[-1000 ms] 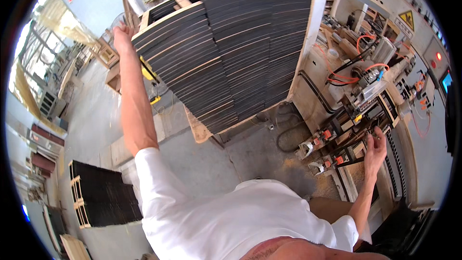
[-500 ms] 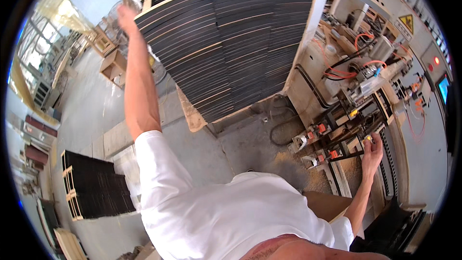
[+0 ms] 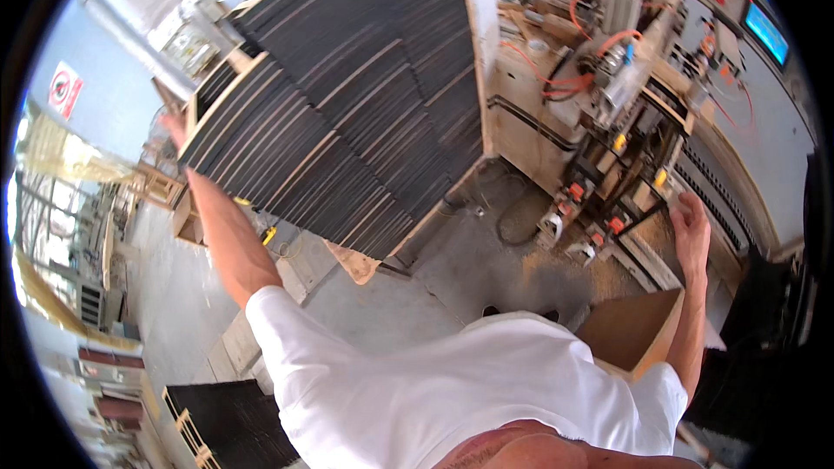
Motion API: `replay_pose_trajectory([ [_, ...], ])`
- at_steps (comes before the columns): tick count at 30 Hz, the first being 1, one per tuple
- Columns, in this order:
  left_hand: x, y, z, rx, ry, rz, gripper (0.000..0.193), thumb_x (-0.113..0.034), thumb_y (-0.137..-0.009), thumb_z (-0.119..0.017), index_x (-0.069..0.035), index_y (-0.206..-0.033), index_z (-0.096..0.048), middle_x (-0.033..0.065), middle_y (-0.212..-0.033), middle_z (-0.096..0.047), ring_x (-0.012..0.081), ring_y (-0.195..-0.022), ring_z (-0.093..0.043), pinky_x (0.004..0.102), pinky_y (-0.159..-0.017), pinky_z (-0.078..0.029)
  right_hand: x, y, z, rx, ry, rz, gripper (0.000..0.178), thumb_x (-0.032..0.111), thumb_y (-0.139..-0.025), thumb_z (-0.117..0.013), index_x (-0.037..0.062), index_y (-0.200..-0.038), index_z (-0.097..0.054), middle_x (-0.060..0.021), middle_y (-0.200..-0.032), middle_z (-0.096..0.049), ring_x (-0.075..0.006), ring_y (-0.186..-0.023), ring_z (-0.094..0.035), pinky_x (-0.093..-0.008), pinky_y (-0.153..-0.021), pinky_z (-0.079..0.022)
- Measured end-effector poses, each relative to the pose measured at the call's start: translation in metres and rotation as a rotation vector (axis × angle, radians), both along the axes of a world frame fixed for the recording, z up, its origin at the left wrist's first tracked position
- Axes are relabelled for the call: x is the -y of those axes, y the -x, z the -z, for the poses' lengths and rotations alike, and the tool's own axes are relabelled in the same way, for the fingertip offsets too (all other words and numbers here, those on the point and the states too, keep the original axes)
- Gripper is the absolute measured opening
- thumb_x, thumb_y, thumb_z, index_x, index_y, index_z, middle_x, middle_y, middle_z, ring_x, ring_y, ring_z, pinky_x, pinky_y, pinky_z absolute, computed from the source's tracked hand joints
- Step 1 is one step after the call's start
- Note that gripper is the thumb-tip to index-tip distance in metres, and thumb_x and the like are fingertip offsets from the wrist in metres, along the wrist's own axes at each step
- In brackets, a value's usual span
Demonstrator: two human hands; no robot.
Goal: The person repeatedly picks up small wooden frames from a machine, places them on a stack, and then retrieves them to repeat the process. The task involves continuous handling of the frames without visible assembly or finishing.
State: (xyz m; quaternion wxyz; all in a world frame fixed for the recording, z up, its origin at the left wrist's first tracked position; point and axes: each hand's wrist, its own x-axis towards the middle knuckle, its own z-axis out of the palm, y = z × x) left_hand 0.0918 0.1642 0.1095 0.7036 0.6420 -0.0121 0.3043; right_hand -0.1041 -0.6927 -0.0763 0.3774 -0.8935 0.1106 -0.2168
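A tall stack of dark boards with pale wooden edges (image 3: 347,113) rises in front of me. My left arm stretches to its far left corner, where my left hand (image 3: 175,128) is partly hidden behind the boards; what its fingers do cannot be made out. On the right stands a woodworking machine with orange-and-white clamps along its rails (image 3: 608,226). Beside the rail end, my right hand (image 3: 691,224) hangs with fingers loosely bent and apart, and nothing shows in it.
An open-topped brown box (image 3: 630,330) sits below the machine, near my right forearm. Sawdust lies on the floor by the clamps. A lower dark stack (image 3: 230,421) stands at the lower left. A lit control screen (image 3: 766,32) is at the upper right.
My view has swung, so the tall stack and machine sit further left. The left hand has moved behind the stack's corner. My right hand has come away from the machine's rail.
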Motion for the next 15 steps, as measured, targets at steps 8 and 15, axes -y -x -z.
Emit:
replay_pose_trajectory([
  [8,0.179,0.055,0.148,0.015,-0.321,-0.33,0.059,-0.053,-0.093,-0.038,-0.001,-0.118,-0.056,0.0121,-0.106,-0.061,0.0233,-0.092,-0.059,0.036,-0.084,-0.047,0.057,0.047,-0.088,0.119,0.475,0.129,0.037,0.012,-0.088,-0.065,0.0053,-0.123,-0.056,-0.0148,-0.116,-0.062,-0.0326,-0.109,-0.06,-0.0399,-0.091,-0.05],
  [15,0.378,0.11,0.513,-0.831,-0.608,0.222,0.042,-0.04,-0.094,-0.048,-0.002,-0.106,-0.06,0.0081,-0.093,-0.062,0.0194,-0.081,-0.058,0.0333,-0.074,-0.048,0.201,0.207,-0.248,0.251,1.374,0.87,0.026,0.015,-0.078,-0.066,0.0024,-0.101,-0.064,-0.0192,-0.092,-0.066,-0.0377,-0.091,-0.064,-0.046,-0.079,-0.051],
])
